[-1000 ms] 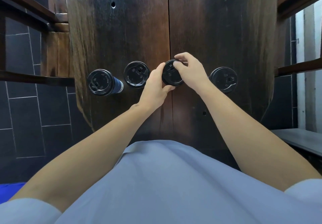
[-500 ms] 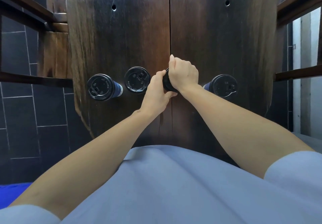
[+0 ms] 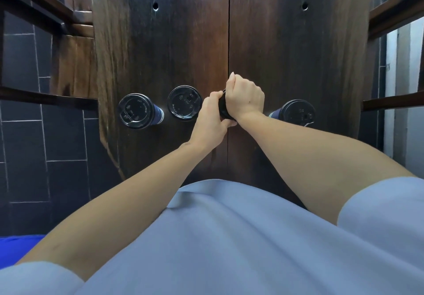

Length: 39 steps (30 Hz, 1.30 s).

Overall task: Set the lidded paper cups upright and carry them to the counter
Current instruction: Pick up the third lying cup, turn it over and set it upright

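Both hands wrap one black-lidded cup (image 3: 223, 108) mid-table (image 3: 286, 53): the left hand (image 3: 210, 120) grips from the near side, the right hand (image 3: 245, 98) curls over its top. Three more cups (image 3: 184, 103) stand in the same row, two left, one right.

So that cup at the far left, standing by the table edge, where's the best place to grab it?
Probably around its blue paper wall, just under the black lid, coming from the left over the table edge. The neighbouring cup crowds its right side, and holding it by the lid alone could pop the lid off.
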Tool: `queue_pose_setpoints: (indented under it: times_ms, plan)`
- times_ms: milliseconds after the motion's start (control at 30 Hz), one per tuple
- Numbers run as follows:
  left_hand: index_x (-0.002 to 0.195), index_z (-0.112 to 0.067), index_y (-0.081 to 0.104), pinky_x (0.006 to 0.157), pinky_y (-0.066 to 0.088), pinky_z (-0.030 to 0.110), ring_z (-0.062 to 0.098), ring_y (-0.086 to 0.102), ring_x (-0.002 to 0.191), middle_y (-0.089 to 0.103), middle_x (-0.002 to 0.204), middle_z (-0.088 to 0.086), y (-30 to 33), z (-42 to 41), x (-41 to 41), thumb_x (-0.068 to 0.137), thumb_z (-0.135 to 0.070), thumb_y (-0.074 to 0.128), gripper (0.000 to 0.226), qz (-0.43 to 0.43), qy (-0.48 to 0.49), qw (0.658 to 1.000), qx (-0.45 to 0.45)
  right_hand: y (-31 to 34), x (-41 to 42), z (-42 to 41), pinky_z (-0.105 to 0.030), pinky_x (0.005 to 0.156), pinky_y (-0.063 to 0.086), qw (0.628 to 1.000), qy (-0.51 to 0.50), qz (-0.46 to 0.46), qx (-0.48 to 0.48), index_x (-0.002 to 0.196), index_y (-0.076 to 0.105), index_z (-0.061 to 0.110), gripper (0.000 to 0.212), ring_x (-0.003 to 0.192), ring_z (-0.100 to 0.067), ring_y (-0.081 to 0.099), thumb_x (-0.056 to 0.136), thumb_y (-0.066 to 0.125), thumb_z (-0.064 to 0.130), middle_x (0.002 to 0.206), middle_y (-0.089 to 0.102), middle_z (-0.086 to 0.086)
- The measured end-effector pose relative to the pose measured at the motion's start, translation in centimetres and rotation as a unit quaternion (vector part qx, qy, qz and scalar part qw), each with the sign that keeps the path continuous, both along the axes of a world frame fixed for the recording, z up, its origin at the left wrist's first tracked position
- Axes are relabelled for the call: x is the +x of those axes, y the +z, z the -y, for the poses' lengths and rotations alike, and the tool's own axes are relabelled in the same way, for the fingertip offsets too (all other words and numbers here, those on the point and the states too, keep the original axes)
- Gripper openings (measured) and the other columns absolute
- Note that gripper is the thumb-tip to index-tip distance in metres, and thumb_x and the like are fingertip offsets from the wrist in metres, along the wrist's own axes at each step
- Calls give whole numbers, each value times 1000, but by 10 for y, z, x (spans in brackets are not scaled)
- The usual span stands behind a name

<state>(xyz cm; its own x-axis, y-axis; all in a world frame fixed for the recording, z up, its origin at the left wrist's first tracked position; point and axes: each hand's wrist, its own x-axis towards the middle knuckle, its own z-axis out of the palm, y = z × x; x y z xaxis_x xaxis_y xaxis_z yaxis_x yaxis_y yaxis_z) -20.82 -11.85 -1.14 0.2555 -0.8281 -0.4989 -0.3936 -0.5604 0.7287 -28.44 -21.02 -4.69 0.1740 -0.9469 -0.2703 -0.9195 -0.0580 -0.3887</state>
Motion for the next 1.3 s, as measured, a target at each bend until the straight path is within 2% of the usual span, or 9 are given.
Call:
queue_pose_setpoints:
  times_ms: [100,200,333,567,700,900,1000,1167,1300]
  plan:
    - [144,-12,46,110,50,41,21,58,125,59,135,5,-2,-2,1,82,-9,87,74,1,-3,1000,0,-2,-9,3,-43,81,60,994,-13,94,52,96,65,17,38,84,-16,65,107,35,37,89,63,3]
    - [144,-16,46,113,49,45,22,59,127,60,137,3,-6,-3,1,81,-8,87,76,1,-3,1000,-2,4,-37,-2,-37,102,53,968,-42,227,94,119,62,20,23,112,-9,58,99,55,30,120,63,3]
    - [142,-16,47,110,52,46,22,63,125,63,136,3,-7,-2,2,80,-8,88,75,-3,5,1000,-7,12,-78,-20,-18,107,39,932,6,307,192,148,45,27,68,135,-4,44,88,73,13,148,52,8]
    - [135,-17,48,100,55,35,22,66,117,68,129,2,8,13,9,79,-14,90,71,4,-34,999,20,19,-91,-11,4,87,40,927,77,281,234,154,39,22,85,126,-5,54,82,82,6,142,56,7]
    - [139,-19,48,83,52,23,15,63,109,66,129,-1,33,29,14,82,-21,88,69,16,-71,997,35,43,-94,1,-10,92,47,933,82,276,215,150,43,23,78,122,-11,57,84,83,14,140,59,3]
    - [130,-19,52,86,65,42,18,69,107,66,114,-4,84,39,24,77,-17,91,66,-33,-71,993,91,85,-100,0,0,62,46,927,93,288,220,148,45,24,66,102,2,57,90,77,25,126,56,12]
    - [133,-19,52,90,64,44,19,69,111,65,122,-1,101,31,26,76,-9,90,69,-87,-60,990,90,100,-107,-7,-2,67,49,915,103,309,238,148,45,23,64,108,0,59,92,75,27,126,59,11]
    - [146,-44,46,83,66,43,21,69,110,57,126,-7,127,15,25,79,-7,88,87,-114,-178,970,118,123,-116,-16,-7,73,52,897,133,314,280,146,44,25,68,110,0,64,88,79,23,122,67,6]
    - [145,-48,52,83,66,45,25,68,116,55,139,-5,136,2,23,78,-1,86,88,-118,-218,960,133,135,-109,-29,-9,73,52,912,161,285,247,147,37,23,80,111,-4,64,83,84,28,123,64,6]
